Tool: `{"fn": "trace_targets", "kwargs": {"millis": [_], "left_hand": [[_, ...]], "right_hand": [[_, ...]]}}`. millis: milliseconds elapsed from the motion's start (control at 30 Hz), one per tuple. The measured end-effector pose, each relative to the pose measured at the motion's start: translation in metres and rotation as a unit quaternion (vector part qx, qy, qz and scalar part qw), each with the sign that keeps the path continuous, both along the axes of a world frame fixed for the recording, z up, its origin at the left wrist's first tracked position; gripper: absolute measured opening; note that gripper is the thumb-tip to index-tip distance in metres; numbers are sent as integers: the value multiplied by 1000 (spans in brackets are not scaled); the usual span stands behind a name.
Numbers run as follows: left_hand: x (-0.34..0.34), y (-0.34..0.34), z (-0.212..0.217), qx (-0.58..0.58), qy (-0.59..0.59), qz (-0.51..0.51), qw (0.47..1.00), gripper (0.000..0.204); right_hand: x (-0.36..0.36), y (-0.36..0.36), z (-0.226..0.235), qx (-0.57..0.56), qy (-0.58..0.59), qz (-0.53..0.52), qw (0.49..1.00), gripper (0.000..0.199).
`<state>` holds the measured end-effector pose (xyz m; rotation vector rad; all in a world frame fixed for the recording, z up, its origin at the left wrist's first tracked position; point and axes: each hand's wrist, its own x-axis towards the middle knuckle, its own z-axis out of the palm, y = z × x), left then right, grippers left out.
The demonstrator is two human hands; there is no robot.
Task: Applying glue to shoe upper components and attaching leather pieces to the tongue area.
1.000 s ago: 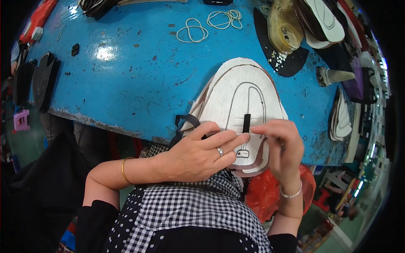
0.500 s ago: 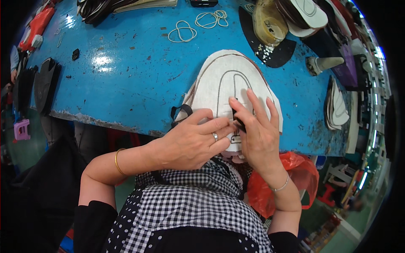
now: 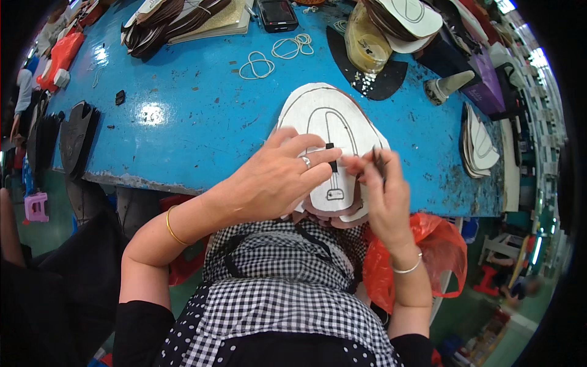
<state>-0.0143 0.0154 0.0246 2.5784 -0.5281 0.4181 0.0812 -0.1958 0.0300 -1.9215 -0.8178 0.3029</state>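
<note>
A white shoe-upper piece (image 3: 309,101) with dark curved stitch lines lies at the table's front edge, on top of other layers, its near end hanging over toward my lap. A short black strip (image 3: 331,157) sits along its middle. My left hand (image 3: 278,174) rests on the piece, fingers stretched out, the index fingertip beside the strip. Close by on the right, my right hand (image 3: 388,199) is closed in a pinch, fingertips near that index finger. A thin dark thing (image 3: 379,163) shows among its fingers, too smeared to name.
Stacked shoe pieces (image 3: 174,27), rubber bands (image 3: 257,66) and a yellowish tub (image 3: 367,49) lie on the blue table (image 3: 189,116). A cone-shaped object (image 3: 449,87) and more white pieces (image 3: 480,144) are at right. A red plastic bag (image 3: 422,263) hangs below the edge.
My right hand has moved off the middle of the piece to its right side. My left hand has stretched forward onto the piece, uncovering the lower stitching. The view has shifted.
</note>
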Motion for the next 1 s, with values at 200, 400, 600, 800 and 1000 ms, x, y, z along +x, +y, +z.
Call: {"fn": "trace_targets", "kwargs": {"millis": [200,400,600,800,1000], "left_hand": [[8,6,-13,37,25,12,999,8],[30,20,-9,-139,136,55,979,9],[32,34,-11,-410,238,61,879,16],[21,48,-25,-708,139,126,680,12],[-6,83,-18,-783,73,123,606,11]], "right_hand": [[-10,-10,-30,23,-89,-19,996,15],[5,-6,-5,-49,-160,72,983,18],[7,15,-1,-66,-234,47,969,27],[-16,28,0,-233,-318,64,917,62],[6,35,-5,-149,-331,83,928,47]]}}
